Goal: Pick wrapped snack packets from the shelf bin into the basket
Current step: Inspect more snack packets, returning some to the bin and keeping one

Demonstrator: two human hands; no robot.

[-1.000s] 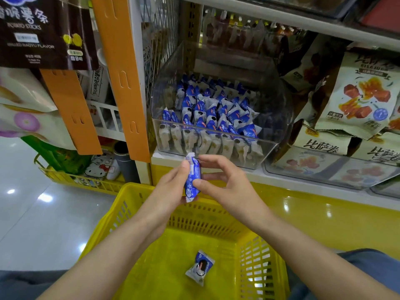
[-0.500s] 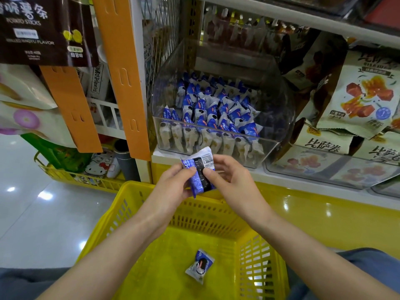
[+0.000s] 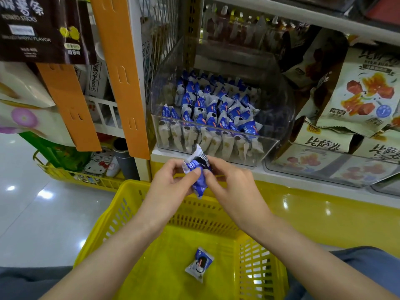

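Note:
A blue and white snack packet (image 3: 198,175) is held between both hands above the far rim of the yellow basket (image 3: 121,211). My left hand (image 3: 171,182) pinches its left side and my right hand (image 3: 229,182) pinches its right side. Another packet (image 3: 199,264) lies on the basket floor. Behind the hands, a clear plastic bin (image 3: 279,118) on the white shelf holds several rows of the same blue and white packets (image 3: 213,113).
Larger beige snack bags (image 3: 365,92) fill clear bins to the right. An orange upright post (image 3: 121,70) stands left of the bin. A second yellow basket (image 3: 86,176) with goods sits on the glossy floor at the left.
Both hands have turned the packet from edge-on to tilted, with its barcode end up. The packet on the basket floor has stayed put.

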